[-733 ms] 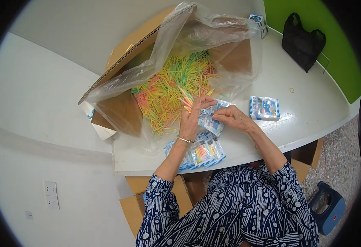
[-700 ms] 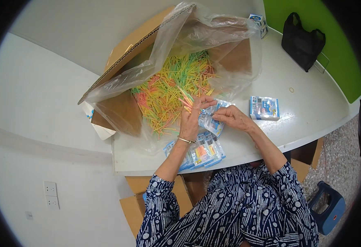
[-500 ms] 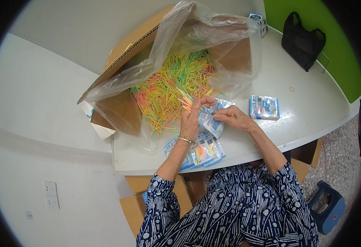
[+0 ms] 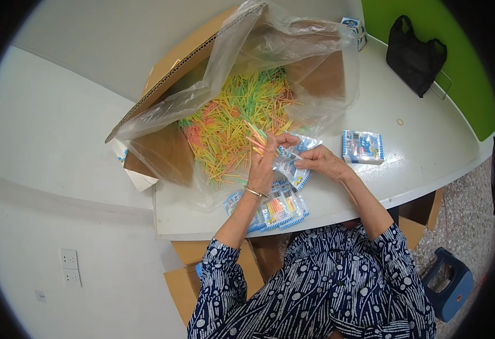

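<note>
My left hand (image 4: 263, 160) is closed around a small bunch of thin colored sticks (image 4: 256, 135), pink, yellow and green, whose ends stick out toward the box. Opposite it, my right hand (image 4: 322, 161) pinches the edge of a small clear-and-blue plastic packet (image 4: 292, 169) between thumb and fingers. The packet spans the gap between both hands. Below my left wrist lie several filled packets (image 4: 275, 209) with blue striped edges, overlapping near the table's front edge. Beyond my hands, a large cardboard box (image 4: 318, 76) lined with clear plastic holds a heap of the same sticks (image 4: 230, 121).
A stack of flat packets (image 4: 363, 147) rests on the white table (image 4: 417, 141) to the right. A rubber band (image 4: 400, 121) lies behind it. At the back right are a black bag (image 4: 415, 56) and a small carton (image 4: 353, 28). A blue stool (image 4: 449, 285) stands on the floor.
My right hand has shifted very slightly, and the packet between my hands has tilted and bulged a little. My left hand keeps the sticks in nearly the same place.
</note>
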Demonstrator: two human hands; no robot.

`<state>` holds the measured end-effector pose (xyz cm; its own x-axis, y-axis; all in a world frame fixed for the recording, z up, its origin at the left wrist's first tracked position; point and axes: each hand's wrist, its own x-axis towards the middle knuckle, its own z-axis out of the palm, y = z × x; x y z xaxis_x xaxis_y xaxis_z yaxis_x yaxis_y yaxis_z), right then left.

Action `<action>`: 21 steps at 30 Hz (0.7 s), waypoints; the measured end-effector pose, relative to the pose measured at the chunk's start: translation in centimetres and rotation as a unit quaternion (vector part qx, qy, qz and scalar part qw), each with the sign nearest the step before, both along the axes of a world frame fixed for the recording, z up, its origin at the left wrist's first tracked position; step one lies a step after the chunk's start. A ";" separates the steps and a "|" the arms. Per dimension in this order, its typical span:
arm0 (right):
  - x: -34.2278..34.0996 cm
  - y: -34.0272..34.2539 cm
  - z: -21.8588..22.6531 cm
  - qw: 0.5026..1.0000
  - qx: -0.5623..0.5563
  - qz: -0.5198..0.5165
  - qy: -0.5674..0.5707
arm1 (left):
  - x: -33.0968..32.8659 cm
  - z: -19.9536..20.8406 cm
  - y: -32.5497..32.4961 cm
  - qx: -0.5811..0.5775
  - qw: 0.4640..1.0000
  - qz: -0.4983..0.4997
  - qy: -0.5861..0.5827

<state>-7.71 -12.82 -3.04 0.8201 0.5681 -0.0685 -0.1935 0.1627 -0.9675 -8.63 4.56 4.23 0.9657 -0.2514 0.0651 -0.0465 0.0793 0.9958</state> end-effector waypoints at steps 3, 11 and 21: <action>-0.1 0.0 0.0 1.000 0.021 0.000 0.016 | -0.3 0.2 0.0 0.033 0.998 -0.025 -0.044; -0.1 0.2 -0.2 0.999 0.033 0.000 0.029 | -0.3 0.3 0.3 0.038 0.999 -0.039 0.001; 1.5 2.0 1.7 0.998 0.058 -0.029 -0.014 | 2.2 -1.2 4.0 0.025 0.994 -0.084 -0.071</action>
